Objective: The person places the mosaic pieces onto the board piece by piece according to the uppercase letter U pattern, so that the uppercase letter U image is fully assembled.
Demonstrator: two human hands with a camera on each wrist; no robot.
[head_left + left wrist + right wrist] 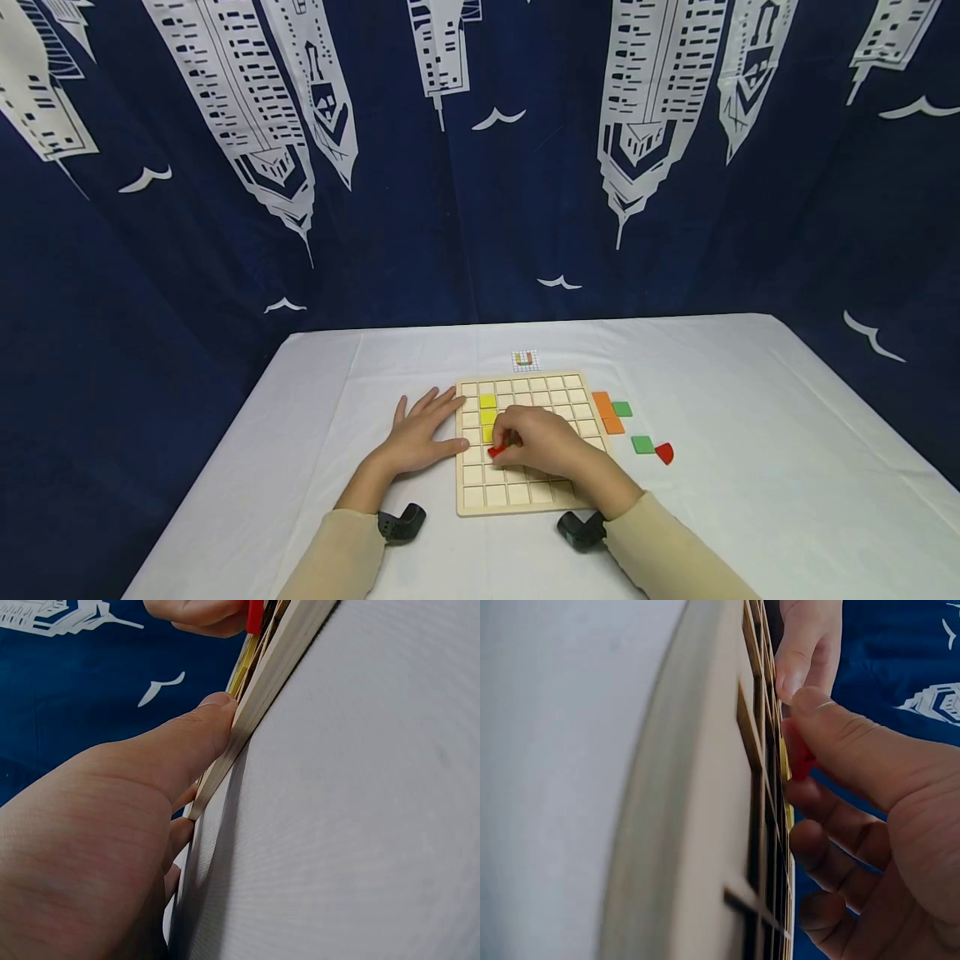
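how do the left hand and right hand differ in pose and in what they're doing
The left hand lies flat with fingers spread, pressing the wooden board at its left edge; the right hand is over the board. The left hand holds nothing; the right hand pinches a red piece. Both touch the board.

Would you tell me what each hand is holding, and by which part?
The right hand pinches a red tile by its edge; the left hand holds nothing, resting against the wooden board.

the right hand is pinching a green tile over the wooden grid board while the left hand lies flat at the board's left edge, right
Not quite: the tile pinched by the right hand is red, not green, as the head view shows. The left hand does lie flat at the wooden grid board's left edge.
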